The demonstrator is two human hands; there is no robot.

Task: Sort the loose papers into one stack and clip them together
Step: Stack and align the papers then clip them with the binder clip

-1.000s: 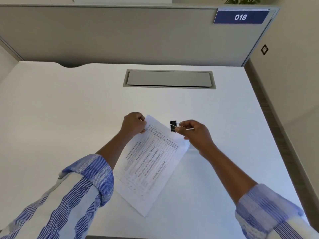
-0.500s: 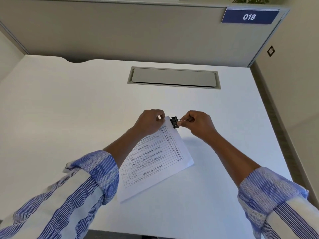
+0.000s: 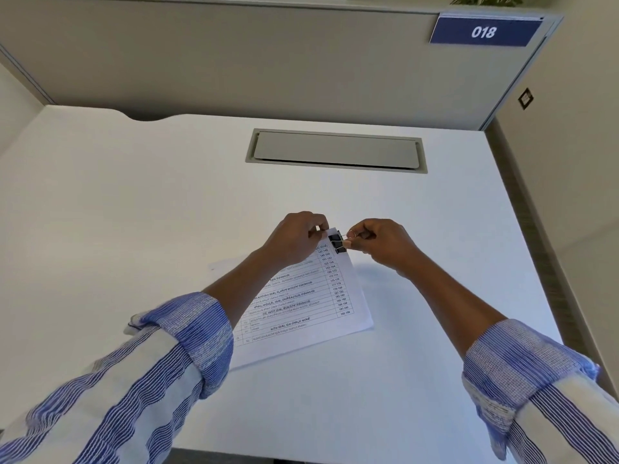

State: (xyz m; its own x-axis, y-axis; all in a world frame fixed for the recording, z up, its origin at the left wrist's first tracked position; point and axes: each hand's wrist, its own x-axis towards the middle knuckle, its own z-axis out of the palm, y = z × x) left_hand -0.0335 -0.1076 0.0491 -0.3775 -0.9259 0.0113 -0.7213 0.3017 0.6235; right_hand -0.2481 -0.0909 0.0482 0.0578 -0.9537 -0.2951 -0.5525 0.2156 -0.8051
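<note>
A stack of printed papers [image 3: 311, 306] lies tilted on the white desk [image 3: 134, 212], its top sheet showing a table of text. A black binder clip [image 3: 337, 242] sits at the stack's far right corner. My right hand [image 3: 378, 244] pinches the clip's wire handles between thumb and fingers. My left hand [image 3: 298, 234] grips the top edge of the stack just left of the clip. My left forearm hides the left part of the stack.
A grey cable hatch [image 3: 336, 150] is set into the desk behind the hands. A beige partition [image 3: 234, 58] with a blue "018" sign [image 3: 484, 31] closes the back. The desk's right edge [image 3: 522, 249] drops to the floor beside a wall.
The stack has turned anticlockwise and moved away from me. My right hand brought the clip from beside the papers onto the stack's far corner. The camera view shifted.
</note>
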